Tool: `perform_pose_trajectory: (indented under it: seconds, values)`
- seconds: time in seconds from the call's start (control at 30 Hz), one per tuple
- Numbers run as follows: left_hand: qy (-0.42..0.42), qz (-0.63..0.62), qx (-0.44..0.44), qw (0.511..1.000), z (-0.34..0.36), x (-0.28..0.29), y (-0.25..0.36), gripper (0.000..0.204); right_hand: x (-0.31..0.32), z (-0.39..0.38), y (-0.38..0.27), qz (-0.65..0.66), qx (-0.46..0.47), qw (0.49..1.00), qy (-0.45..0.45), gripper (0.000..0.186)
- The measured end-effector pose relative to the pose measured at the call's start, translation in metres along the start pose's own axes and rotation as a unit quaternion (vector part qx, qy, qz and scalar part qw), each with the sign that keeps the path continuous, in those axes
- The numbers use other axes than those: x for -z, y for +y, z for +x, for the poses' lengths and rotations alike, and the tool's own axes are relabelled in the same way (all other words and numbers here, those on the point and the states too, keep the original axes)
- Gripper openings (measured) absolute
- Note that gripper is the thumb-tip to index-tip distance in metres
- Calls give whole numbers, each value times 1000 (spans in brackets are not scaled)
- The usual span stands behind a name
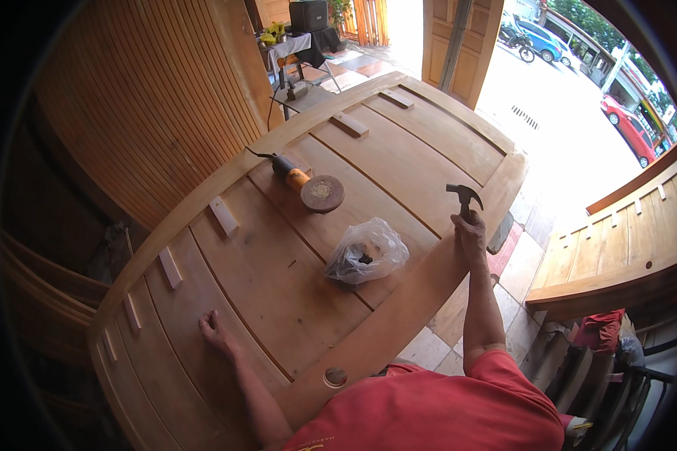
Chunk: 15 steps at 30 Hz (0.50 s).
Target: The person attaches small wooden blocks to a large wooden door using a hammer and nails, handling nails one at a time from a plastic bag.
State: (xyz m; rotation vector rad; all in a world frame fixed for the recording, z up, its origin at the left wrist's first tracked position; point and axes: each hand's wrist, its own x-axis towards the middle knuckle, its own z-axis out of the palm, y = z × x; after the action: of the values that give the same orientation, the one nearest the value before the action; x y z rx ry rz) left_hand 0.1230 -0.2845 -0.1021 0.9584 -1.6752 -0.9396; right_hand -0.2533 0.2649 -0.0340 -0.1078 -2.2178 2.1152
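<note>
Claw hammer [466, 197] by the wooden panel's [278, 297] right end, right hand [470, 237] closed round its handle; probably stiff, head-heavy, best gripped low on the handle; left hand [218, 334] loosely curled at the panel, any pinched item too small to tell.

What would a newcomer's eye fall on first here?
Likely the large wooden panel across the middle. On it, a clear plastic bag sits near the center; an orange-and-black power tool lies beyond, to the left. At the right, the right grip holds a claw hammer.
</note>
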Motion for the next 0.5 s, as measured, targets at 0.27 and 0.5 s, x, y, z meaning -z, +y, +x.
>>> perform_pose_trajectory:
  seconds: [0.27,0.5]
  values:
    - [-7,22,-2,1000,0,5,4,19,-5,-3,-4,13,-5,1000,-4,19]
    - [-8,2,17,1000,-5,4,11,22,-4,-1,-2,22,-9,1000,-3,20]
